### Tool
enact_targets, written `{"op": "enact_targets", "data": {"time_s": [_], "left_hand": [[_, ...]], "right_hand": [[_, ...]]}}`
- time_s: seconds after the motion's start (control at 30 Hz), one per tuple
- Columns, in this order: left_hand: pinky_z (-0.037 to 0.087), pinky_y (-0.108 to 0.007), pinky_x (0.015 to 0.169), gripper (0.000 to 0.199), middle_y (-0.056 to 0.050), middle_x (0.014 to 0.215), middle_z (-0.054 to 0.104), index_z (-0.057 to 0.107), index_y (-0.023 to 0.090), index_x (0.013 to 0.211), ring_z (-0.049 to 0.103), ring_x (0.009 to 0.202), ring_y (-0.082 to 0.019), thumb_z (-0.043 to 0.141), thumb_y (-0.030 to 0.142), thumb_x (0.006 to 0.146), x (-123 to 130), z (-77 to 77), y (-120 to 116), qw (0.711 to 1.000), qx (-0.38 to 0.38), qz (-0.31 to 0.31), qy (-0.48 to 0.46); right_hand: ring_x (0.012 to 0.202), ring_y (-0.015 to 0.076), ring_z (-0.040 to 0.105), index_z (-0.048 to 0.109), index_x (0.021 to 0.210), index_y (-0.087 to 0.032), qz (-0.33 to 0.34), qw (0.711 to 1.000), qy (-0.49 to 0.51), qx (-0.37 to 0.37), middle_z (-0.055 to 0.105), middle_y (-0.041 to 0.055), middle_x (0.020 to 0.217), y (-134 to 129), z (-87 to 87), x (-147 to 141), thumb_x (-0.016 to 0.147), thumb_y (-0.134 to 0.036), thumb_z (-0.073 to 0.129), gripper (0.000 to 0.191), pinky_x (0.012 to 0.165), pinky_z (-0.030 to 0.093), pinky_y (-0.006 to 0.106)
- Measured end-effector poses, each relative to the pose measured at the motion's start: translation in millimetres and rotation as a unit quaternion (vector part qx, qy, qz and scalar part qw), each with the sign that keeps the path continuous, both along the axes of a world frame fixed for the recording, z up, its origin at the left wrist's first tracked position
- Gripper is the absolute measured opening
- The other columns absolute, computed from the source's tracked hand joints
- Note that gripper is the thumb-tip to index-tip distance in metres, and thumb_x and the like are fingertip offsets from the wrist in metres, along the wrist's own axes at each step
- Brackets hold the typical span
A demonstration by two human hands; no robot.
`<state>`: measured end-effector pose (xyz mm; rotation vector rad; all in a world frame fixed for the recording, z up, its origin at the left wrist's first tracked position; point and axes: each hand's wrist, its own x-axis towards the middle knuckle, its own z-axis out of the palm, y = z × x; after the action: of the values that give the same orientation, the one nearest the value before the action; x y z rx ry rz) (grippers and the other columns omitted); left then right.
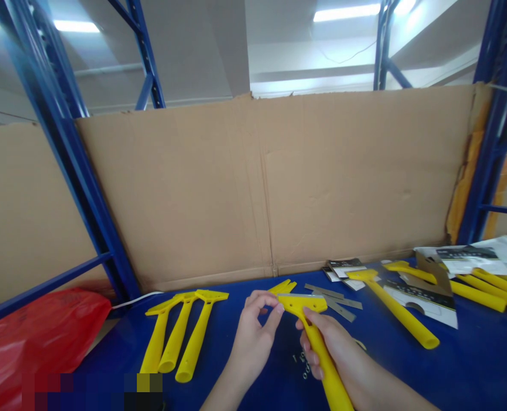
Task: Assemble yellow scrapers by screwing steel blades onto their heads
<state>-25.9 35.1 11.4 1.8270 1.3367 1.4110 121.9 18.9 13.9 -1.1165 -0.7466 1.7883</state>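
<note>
A yellow scraper (321,345) is in my right hand (332,339), whose fingers wrap round the upper handle with the thumb near the neck. Along the far edge of its head runs a thin silver blade. My left hand (257,319) pinches the left end of that head with thumb and index finger; whether it grips the blade itself I cannot tell. Just behind the head lie several loose metal blades (341,305) and small yellow parts (284,286). Tiny metal pieces (304,365), too small to name, are on the blue tabletop (223,348) beside my right fingers.
Three yellow scrapers (195,342) lie at the left, near a red plastic bag (43,337). To the right are another scraper (401,311), an opened cardboard box (435,285), packets (347,271) and more yellow handles (493,285). A cardboard wall (202,188) and blue rack posts (86,188) stand behind.
</note>
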Motion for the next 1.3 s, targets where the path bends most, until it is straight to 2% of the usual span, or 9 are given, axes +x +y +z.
{"op": "enact_targets", "data": {"time_s": [0.23, 0.5, 0.67, 0.87, 0.97, 1.13, 1.2, 1.3], "left_hand": [[0.041, -0.037, 0.085, 0.018, -0.008, 0.099, 0.059, 0.065, 0.019, 0.068, 0.054, 0.102, -0.025, 0.059, 0.035, 0.075, 3.7, -3.9, 0.7, 0.998, -0.018, 0.03, -0.049], [0.044, -0.037, 0.082, 0.018, -0.01, 0.102, 0.057, 0.064, 0.018, 0.067, 0.054, 0.103, -0.027, 0.062, 0.035, 0.07, 3.6, -3.4, 1.9, 0.992, -0.053, 0.0, -0.11], [0.044, -0.035, 0.08, 0.014, -0.009, 0.104, 0.057, 0.063, 0.017, 0.07, 0.055, 0.1, -0.026, 0.064, 0.031, 0.067, 2.9, -3.8, 2.2, 0.989, -0.071, 0.006, -0.133], [0.046, -0.03, 0.075, 0.013, -0.007, 0.088, 0.061, 0.061, 0.017, 0.075, 0.056, 0.093, -0.023, 0.065, 0.024, 0.066, 4.2, 1.1, 0.8, 0.98, -0.107, -0.022, -0.165], [0.047, -0.029, 0.074, 0.016, -0.006, 0.087, 0.062, 0.059, 0.017, 0.078, 0.057, 0.09, -0.021, 0.066, 0.021, 0.064, 3.6, 2.3, 0.6, 0.978, -0.113, -0.032, -0.175], [0.048, -0.03, 0.073, 0.011, -0.005, 0.088, 0.062, 0.06, 0.018, 0.081, 0.059, 0.088, -0.02, 0.063, 0.022, 0.071, 0.9, -2.1, 2.3, 0.989, -0.081, -0.041, -0.119], [0.048, -0.032, 0.074, 0.006, -0.005, 0.088, 0.061, 0.062, 0.019, 0.08, 0.059, 0.087, -0.02, 0.06, 0.023, 0.076, 0.0, -4.4, 2.5, 0.997, -0.035, -0.036, -0.055], [0.047, -0.036, 0.081, 0.012, -0.007, 0.092, 0.06, 0.066, 0.02, 0.079, 0.057, 0.092, -0.02, 0.055, 0.023, 0.083, -2.1, -6.3, 0.3, 0.995, 0.07, -0.015, 0.073]], "right_hand": [[0.03, 0.0051, 0.038, 0.051, 0.075, -0.019, 0.036, 0.999, -0.026, -0.005, 0.048, -0.0058, 0.041, -5.3, -1.2, -8.6, 0.094, -0.038, 0.037, 0.03, 0.03, 0.028, 0.016], [0.029, 0.0055, 0.038, 0.049, 0.075, -0.02, 0.028, 0.999, -0.028, 0.012, 0.048, -0.0064, 0.041, -6.9, -5.0, -11.5, 0.095, -0.037, 0.035, 0.03, 0.029, 0.029, 0.016], [0.029, 0.0056, 0.037, 0.049, 0.074, -0.02, 0.027, 0.999, -0.029, 0.012, 0.048, -0.0061, 0.041, -7.3, -4.5, -11.5, 0.095, -0.037, 0.035, 0.03, 0.029, 0.029, 0.016], [0.029, 0.006, 0.038, 0.049, 0.075, -0.02, 0.018, 0.999, -0.037, 0.011, 0.048, -0.0061, 0.041, -7.7, -5.2, -12.0, 0.094, -0.037, 0.036, 0.028, 0.029, 0.029, 0.016], [0.029, 0.0061, 0.038, 0.049, 0.075, -0.02, 0.015, 0.999, -0.043, 0.007, 0.049, -0.0059, 0.042, -7.4, -6.9, -11.6, 0.094, -0.037, 0.036, 0.028, 0.029, 0.029, 0.016], [0.029, 0.0063, 0.038, 0.05, 0.075, -0.02, 0.025, 0.999, -0.038, 0.012, 0.049, -0.0057, 0.041, -5.5, -6.2, -10.4, 0.094, -0.036, 0.035, 0.029, 0.029, 0.03, 0.016], [0.028, 0.006, 0.038, 0.051, 0.074, -0.019, 0.027, 0.999, -0.038, 0.015, 0.048, -0.006, 0.041, -4.1, -4.7, -9.4, 0.093, -0.037, 0.037, 0.029, 0.028, 0.031, 0.016], [0.027, 0.0055, 0.039, 0.053, 0.073, -0.018, 0.031, 0.999, -0.034, 0.023, 0.049, -0.0054, 0.04, -0.3, -3.6, -6.2, 0.091, -0.037, 0.039, 0.03, 0.029, 0.033, 0.015]]}}
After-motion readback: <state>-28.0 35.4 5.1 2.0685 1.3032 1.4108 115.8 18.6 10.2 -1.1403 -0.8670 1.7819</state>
